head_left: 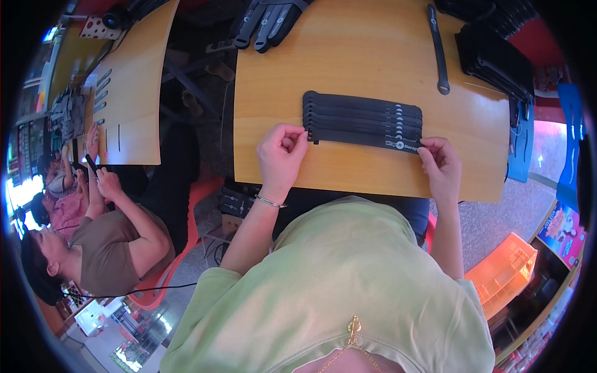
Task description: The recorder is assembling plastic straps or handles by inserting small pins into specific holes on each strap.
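Several black straps (357,113) lie overlapped in a fanned row across the wooden table (367,171) in front of me. Each has pale printing toward its right end, and their left ends are rounded. My left hand (281,158) pinches the left end of the nearest strap (357,138) between thumb and fingers. At its other end, my right hand (444,165) pinches the right tip. This strap lies along the near side of the row, slightly tilted down to the right.
A single long strap (438,53) lies at the table's far right. Bundled straps (268,25) hang over the far left corner. Black stacked items (494,59) sit at the right edge. An orange basket (502,273) stands lower right. At the left table (142,81) another person (121,245) works.
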Motion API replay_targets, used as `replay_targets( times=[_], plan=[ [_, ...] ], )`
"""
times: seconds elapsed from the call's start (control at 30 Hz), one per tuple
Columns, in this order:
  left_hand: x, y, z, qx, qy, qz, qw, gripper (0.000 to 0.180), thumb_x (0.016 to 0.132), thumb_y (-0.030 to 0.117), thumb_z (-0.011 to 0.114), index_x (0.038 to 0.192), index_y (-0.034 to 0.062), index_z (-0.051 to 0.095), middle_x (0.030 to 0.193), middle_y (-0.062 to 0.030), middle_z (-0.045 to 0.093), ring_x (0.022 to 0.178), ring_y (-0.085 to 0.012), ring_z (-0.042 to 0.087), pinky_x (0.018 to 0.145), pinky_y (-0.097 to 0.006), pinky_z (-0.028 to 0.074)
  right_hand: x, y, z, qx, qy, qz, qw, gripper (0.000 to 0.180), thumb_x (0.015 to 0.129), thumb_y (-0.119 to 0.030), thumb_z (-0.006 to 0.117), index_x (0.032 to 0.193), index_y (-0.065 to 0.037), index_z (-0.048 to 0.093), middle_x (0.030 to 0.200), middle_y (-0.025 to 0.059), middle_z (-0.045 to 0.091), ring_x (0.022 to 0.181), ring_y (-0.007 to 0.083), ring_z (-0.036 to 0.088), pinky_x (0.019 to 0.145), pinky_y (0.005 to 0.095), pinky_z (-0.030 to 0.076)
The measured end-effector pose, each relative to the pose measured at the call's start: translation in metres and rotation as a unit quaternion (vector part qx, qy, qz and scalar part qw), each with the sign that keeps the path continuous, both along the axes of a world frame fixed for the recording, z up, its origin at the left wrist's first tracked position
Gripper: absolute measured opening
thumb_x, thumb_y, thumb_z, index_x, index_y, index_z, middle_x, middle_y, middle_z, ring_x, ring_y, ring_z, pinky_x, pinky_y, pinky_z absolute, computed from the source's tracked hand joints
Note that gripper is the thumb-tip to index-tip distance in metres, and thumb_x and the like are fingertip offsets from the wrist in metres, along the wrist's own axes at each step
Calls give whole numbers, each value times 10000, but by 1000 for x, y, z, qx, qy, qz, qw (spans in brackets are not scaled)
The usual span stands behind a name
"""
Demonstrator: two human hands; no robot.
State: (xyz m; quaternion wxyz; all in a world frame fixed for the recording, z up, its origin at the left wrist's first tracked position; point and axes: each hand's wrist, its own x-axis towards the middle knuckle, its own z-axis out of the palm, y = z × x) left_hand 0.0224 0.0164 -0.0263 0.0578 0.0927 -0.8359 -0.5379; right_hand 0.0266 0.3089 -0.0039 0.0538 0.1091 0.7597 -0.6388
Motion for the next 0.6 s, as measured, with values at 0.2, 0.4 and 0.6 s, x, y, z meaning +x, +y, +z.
replay_targets(
  times=[0.2, 0.4, 0.6],
  plan=[
    [-1, 0, 2, 12, -18, 0, 1000, 71, 803, -32, 647, 857, -8, 608, 707, 28, 587, 568, 10, 464, 507, -129, 360, 0, 0, -1, -2, -2, -5, 1000, 133, 850, -11, 614, 980, -22, 587, 784, -29, 568, 662, 20, 493, 570, 151, 392],
    [-1, 2, 0, 30, -13, 14, 999, 56, 778, -14, 658, 815, -9, 617, 665, 3, 573, 518, -24, 438, 474, -175, 358, 0, 0, -1, 18, 4, -9, 1000, 132, 842, -7, 623, 970, -13, 596, 797, -14, 588, 689, 27, 521, 607, 157, 424],
    [-1, 2, -1, 25, -12, 15, 999, 51, 787, -12, 655, 816, -10, 613, 667, 5, 569, 518, -24, 434, 473, -175, 357, 0, -1, -3, 32, 18, -10, 999, 130, 831, -3, 635, 957, -11, 604, 792, -7, 599, 694, 32, 537, 635, 162, 445]
  ],
)
